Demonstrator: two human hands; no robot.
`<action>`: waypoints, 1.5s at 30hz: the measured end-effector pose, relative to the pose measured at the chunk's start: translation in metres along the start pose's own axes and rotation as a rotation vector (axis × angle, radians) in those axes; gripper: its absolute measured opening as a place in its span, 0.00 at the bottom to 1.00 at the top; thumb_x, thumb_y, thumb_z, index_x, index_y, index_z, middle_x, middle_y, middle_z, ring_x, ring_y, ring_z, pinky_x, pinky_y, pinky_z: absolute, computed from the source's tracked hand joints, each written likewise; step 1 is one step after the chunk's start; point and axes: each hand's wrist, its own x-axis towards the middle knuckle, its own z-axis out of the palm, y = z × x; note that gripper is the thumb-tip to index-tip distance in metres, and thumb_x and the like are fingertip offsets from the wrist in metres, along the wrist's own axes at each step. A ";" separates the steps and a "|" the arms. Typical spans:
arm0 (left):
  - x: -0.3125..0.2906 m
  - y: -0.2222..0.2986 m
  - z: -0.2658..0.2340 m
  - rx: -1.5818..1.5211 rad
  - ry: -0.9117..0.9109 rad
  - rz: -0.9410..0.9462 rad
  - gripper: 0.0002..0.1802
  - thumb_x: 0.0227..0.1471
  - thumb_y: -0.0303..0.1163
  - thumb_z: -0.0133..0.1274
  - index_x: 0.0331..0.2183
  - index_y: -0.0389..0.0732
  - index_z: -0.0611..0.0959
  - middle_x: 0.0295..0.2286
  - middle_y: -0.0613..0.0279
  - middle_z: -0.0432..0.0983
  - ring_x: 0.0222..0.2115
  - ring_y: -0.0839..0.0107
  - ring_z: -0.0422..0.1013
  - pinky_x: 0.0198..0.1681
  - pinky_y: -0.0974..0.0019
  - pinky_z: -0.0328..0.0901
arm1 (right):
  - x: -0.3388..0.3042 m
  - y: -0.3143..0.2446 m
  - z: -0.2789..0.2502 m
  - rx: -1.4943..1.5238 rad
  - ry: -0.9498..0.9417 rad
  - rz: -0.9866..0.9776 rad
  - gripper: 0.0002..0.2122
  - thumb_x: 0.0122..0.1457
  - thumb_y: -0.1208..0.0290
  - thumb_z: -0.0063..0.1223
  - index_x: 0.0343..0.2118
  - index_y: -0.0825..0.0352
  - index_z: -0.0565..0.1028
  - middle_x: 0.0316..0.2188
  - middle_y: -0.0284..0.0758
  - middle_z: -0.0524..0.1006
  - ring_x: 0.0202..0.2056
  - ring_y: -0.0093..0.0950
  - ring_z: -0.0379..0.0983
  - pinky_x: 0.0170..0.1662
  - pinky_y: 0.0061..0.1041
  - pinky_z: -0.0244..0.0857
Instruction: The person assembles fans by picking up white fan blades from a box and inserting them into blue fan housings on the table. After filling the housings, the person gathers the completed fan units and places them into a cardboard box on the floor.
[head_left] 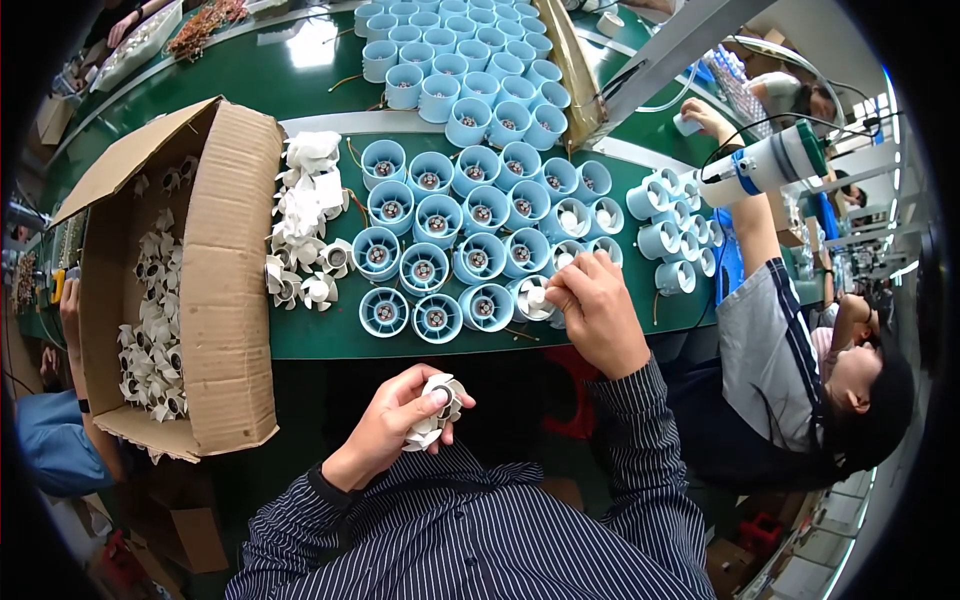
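My left hand (400,415) is closed around white fan impellers (434,408), held low in front of the table edge; how many is unclear. My right hand (600,305) is pinched at the front right of a group of light-blue round fan housings (423,267). Its fingertips are on a white impeller (533,298) sitting inside one housing; the fingers partly cover it. Several housings at the right of the group also have white impellers (570,220) in them. Those to the left show bare hubs with metal parts.
An open cardboard box (235,290) of loose impellers stands at left, beside a pile of impellers (310,210) on the green table (330,345). More blue housings (440,95) fill the back. A co-worker (770,340) sits at right near another housing cluster (660,240); a white-and-green cylindrical device (770,165) hangs above.
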 end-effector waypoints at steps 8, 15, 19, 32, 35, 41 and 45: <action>-0.001 0.007 0.008 0.072 0.026 0.028 0.17 0.70 0.38 0.54 0.50 0.34 0.80 0.45 0.48 0.83 0.29 0.70 0.81 0.26 0.71 0.77 | 0.001 -0.012 0.000 0.064 0.011 0.001 0.05 0.53 0.76 0.72 0.32 0.64 0.86 0.29 0.34 0.78 0.35 0.36 0.73 0.42 0.37 0.67; 0.006 0.012 0.014 0.010 0.047 0.036 0.19 0.70 0.38 0.52 0.52 0.33 0.82 0.45 0.50 0.83 0.29 0.70 0.80 0.27 0.71 0.76 | 0.000 -0.010 -0.001 0.024 -0.023 -0.005 0.04 0.53 0.76 0.72 0.31 0.64 0.86 0.29 0.34 0.78 0.35 0.36 0.73 0.42 0.36 0.67; 0.006 0.013 0.017 0.007 0.060 0.065 0.20 0.71 0.39 0.52 0.52 0.32 0.82 0.45 0.50 0.83 0.29 0.71 0.80 0.26 0.71 0.76 | 0.003 -0.022 0.000 -0.107 -0.015 -0.012 0.06 0.52 0.76 0.73 0.33 0.64 0.86 0.30 0.35 0.79 0.36 0.37 0.74 0.42 0.35 0.68; 0.010 0.012 0.017 -0.243 -0.017 -0.030 0.22 0.73 0.43 0.48 0.51 0.32 0.81 0.34 0.54 0.81 0.27 0.70 0.80 0.26 0.70 0.75 | -0.027 -0.073 0.010 0.301 -0.090 -0.423 0.12 0.51 0.77 0.73 0.39 0.63 0.85 0.34 0.33 0.82 0.35 0.31 0.78 0.39 0.30 0.71; 0.007 0.012 0.013 -0.248 -0.103 -0.086 0.23 0.73 0.42 0.48 0.53 0.31 0.81 0.37 0.51 0.82 0.28 0.69 0.80 0.26 0.70 0.76 | -0.026 -0.073 0.009 0.365 -0.019 -0.423 0.11 0.52 0.79 0.72 0.38 0.65 0.84 0.35 0.35 0.82 0.34 0.31 0.78 0.39 0.29 0.71; 0.007 0.014 0.017 -0.169 -0.031 -0.009 0.23 0.69 0.35 0.51 0.57 0.29 0.78 0.44 0.44 0.82 0.31 0.67 0.81 0.26 0.70 0.76 | -0.010 -0.050 0.016 0.353 0.113 0.020 0.06 0.55 0.80 0.68 0.36 0.68 0.82 0.33 0.36 0.81 0.35 0.35 0.77 0.39 0.33 0.70; 0.003 0.014 0.015 -0.088 0.000 0.062 0.26 0.64 0.27 0.54 0.60 0.28 0.76 0.49 0.41 0.80 0.34 0.66 0.82 0.27 0.70 0.77 | 0.004 -0.041 0.024 0.231 0.085 0.072 0.04 0.57 0.79 0.66 0.34 0.69 0.82 0.31 0.37 0.79 0.36 0.37 0.75 0.41 0.35 0.68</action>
